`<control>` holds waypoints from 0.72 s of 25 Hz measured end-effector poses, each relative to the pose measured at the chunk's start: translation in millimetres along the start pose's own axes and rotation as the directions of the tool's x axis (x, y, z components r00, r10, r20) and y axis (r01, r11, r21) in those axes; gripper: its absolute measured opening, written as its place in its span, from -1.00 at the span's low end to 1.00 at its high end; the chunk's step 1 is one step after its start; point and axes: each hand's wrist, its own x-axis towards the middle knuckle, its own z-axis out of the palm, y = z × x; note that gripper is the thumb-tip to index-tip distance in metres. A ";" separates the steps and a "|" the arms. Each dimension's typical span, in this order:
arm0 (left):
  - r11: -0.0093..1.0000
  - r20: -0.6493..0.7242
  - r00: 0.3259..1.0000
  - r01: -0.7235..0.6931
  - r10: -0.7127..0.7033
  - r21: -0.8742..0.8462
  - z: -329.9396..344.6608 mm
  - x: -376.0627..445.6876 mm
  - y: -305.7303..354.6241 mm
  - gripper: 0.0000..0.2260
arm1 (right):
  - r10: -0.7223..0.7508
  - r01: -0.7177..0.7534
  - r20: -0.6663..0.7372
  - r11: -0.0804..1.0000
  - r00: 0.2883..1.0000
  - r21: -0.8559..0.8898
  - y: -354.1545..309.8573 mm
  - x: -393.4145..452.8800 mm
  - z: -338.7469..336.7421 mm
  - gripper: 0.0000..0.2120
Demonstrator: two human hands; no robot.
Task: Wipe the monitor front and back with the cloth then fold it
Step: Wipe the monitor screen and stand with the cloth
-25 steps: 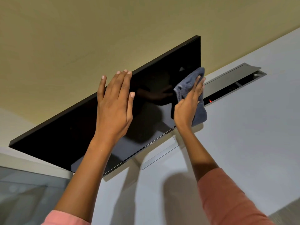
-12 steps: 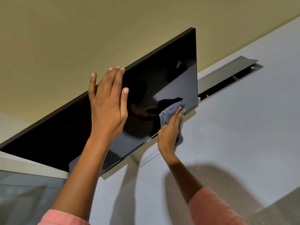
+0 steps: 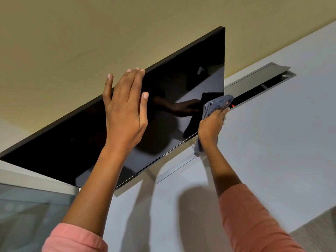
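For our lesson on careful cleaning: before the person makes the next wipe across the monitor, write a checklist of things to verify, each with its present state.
1. Left hand steadies the monitor: ok, its straight fingers lie flat on the screen near the top edge.
2. Right hand holds the cloth: ok, gripped and bunched.
3. Cloth touches the screen: ok, at the lower right corner.
4. Rest of the front wiped: cannot tell, the dark glass shows only reflections.
5. Back wiped: cannot tell, the back is hidden.
6. Cloth folded: not ok, it is bunched in the hand.
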 end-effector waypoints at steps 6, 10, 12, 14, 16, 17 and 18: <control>1.000 0.005 1.000 -0.014 0.014 0.025 0.4 -0.3 -1.1 -0.62 | 0.145 -0.142 0.127 0.989 0.981 -0.036 32.5 -63.0 18.2 -0.46; 1.000 -0.008 1.000 -0.023 0.023 0.021 -0.1 -0.1 -0.3 -0.63 | 0.117 -0.076 0.167 0.970 0.979 -0.232 54.9 -77.7 30.4 -0.65; 0.999 -0.009 1.000 -0.028 0.029 0.019 -0.7 -0.2 -0.1 -0.63 | 0.177 -0.139 0.139 0.959 0.974 -0.249 52.2 -59.9 21.7 -0.75; 0.999 0.001 1.000 -0.031 0.031 0.021 -1.7 -0.6 -0.5 -0.62 | 0.185 -0.146 0.099 0.939 0.978 -0.312 41.4 -32.2 8.2 -0.68; 0.999 0.017 0.999 -0.034 0.034 0.021 -2.4 -0.7 -0.5 -0.61 | 0.241 -0.221 0.020 0.918 0.970 -0.328 32.3 -3.8 -6.5 -0.65; 0.999 0.022 0.999 -0.036 0.036 0.021 -2.6 -0.3 -0.3 -0.61 | 0.262 -0.246 0.006 0.915 0.965 -0.321 29.1 6.2 -11.8 -0.65; 0.999 0.026 0.999 -0.038 0.037 0.023 -3.2 -0.2 -0.3 -0.61 | 0.269 -0.254 0.005 0.915 0.963 -0.315 29.2 11.2 -13.1 -0.65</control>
